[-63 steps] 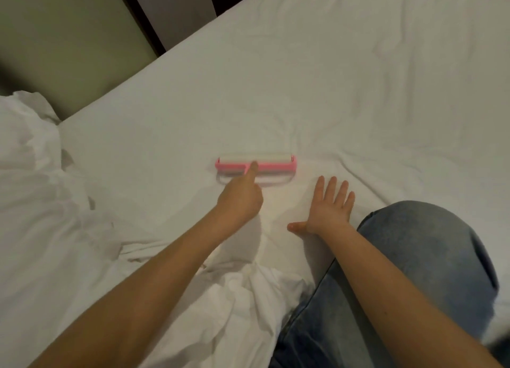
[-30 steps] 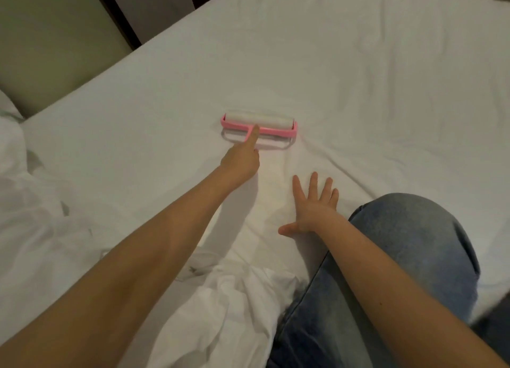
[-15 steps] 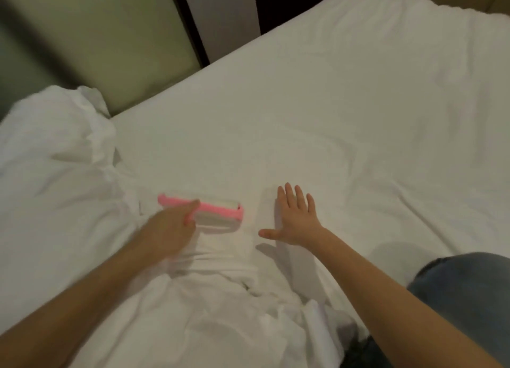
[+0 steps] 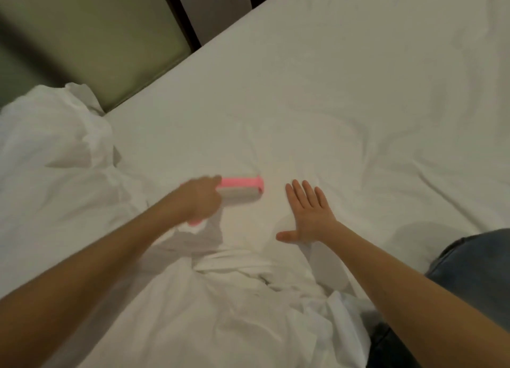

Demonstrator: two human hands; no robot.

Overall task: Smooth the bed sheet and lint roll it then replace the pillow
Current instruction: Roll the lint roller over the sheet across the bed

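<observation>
Left hand [image 4: 202,199] gripped the pink lint roller [image 4: 240,189] by its handle, fingers curled round it w/ the index laid fwd along the pink frame. Hand & roller were motion-blurred, so no finer detail of the hold could be made out. Roller sat on the bed sheet [image 4: 331,91], white drum on the near side of the frame, just beyond a heap of crumpled white bedding [image 4: 220,312]. Right hand [image 4: 309,216] lay flat, palm down, on the sheet just right of the roller, not touching it. Its fingers [image 4: 299,194] were straight & slightly spread, thumb out to the left, holding nothing. Sheet looked smooth toward the far side, w/ creases right of the right hand. More bunched white bedding [image 4: 55,147] sat at far left beside a padded greenish panel [image 4: 96,36]. A knee in blue jeans [image 4: 474,263] rested on the bed at lower right.
</observation>
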